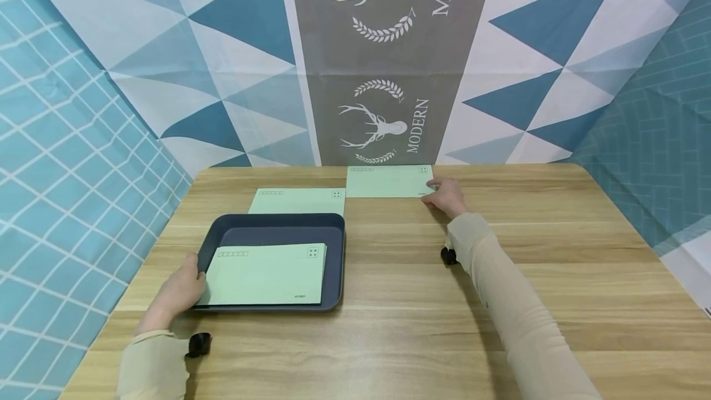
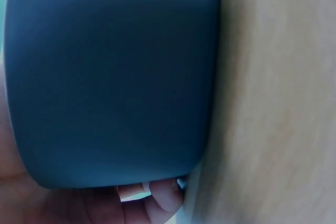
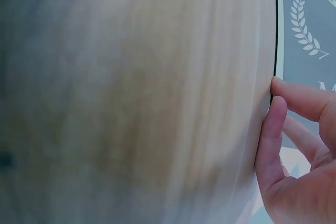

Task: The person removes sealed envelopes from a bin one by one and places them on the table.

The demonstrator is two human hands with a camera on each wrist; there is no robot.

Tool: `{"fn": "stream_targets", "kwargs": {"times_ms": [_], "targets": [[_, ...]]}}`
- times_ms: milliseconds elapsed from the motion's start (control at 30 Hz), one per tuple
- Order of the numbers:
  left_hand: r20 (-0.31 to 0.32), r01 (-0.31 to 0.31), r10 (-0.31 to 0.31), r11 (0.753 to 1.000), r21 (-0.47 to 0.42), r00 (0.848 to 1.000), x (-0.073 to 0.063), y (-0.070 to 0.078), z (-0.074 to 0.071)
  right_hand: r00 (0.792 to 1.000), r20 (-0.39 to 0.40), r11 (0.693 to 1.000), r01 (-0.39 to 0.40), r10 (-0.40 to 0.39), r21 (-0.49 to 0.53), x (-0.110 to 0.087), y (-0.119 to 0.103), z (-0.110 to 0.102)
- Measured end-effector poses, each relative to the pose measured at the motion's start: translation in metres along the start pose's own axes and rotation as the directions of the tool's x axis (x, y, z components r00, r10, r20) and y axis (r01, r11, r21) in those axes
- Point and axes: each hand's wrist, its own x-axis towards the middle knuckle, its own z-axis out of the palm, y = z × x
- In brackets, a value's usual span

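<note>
If the right hand (image 1: 447, 196) pushes the pale green envelope (image 1: 389, 183) away from the person, I think it could bend against the patterned cloth (image 1: 378, 97), because it lies just along the far edge of the table (image 1: 411, 301). A sudden move of the tray (image 1: 336, 264) might also disturb the second envelope (image 1: 297, 200), partly hidden behind it. The right thumb and forefinger are nearly together, pinching the first envelope near its right near corner. The left hand (image 1: 179, 286) grips the tray's left side, with fingers bent around it, towards the table's left edge.
</note>
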Motion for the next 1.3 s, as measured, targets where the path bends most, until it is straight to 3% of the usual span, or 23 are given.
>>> {"fn": "stream_targets", "kwargs": {"times_ms": [367,733,1100,1300], "targets": [[0.005,0.012,-0.012,1.0,-0.002,1.0,0.0,0.0,-0.001,1.0,-0.018,0.998,0.015,-0.014,0.054,-0.003,0.002,0.0],[-0.001,-0.001,0.001,1.0,-0.009,1.0,-0.001,0.0,-0.001,0.999,-0.041,0.975,-0.02,0.03,0.221,-0.009,0.001,0.0],[0.015,-0.008,0.008,1.0,-0.017,1.0,-0.001,-0.003,-0.001,0.996,-0.071,0.994,0.058,-0.051,0.098,-0.023,-0.013,0.007],[0.008,-0.011,0.012,1.0,-0.028,1.0,-0.002,-0.003,-0.001,0.992,-0.055,0.988,0.122,-0.118,0.09,-0.032,-0.027,0.012]]}}
